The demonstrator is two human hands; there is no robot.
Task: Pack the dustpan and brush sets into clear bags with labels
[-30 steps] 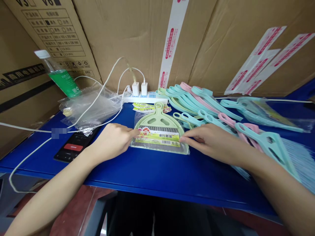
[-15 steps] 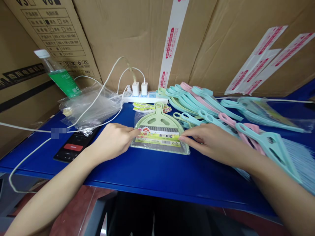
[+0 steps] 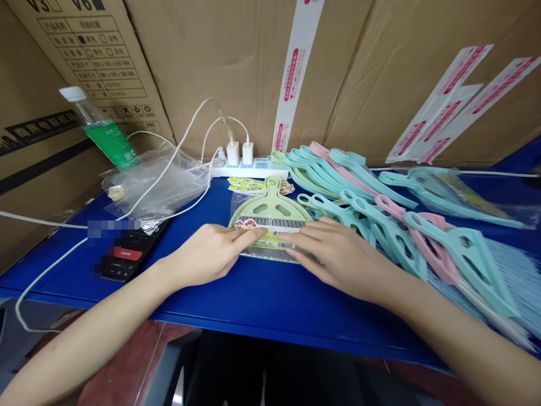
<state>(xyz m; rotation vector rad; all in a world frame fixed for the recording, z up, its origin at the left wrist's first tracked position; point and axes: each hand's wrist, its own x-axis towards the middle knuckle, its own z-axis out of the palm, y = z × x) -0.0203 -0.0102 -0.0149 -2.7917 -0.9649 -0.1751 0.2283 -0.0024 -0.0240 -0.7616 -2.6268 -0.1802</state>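
Observation:
A light green dustpan [image 3: 273, 194] lies flat on the blue table in a clear plastic bag, its handle pointing away from me. Across its front is a yellow and white label card [image 3: 267, 243] with a mushroom picture, partly hidden by my fingers. My left hand [image 3: 207, 254] rests at the package's left side, index finger stretched over the label and the other fingers bent. From the right, my right hand [image 3: 342, 256] lays its spread fingers on the label's right half. Neither hand grasps anything.
Several blue, pink and green dustpans [image 3: 355, 175] are stacked behind right, with small brushes [image 3: 469, 248] before them. Clear plastic bags [image 3: 156, 175], a green-labelled bottle [image 3: 110, 141], a phone [image 3: 131, 259] and white cables lie left. A power strip [image 3: 253, 168] stands against cardboard boxes [image 3: 220, 56].
Both hands have moved inward from the package's side edges onto the label. The fingers of my right hand have spread flatter. The dustpan has stayed in nearly the same place.

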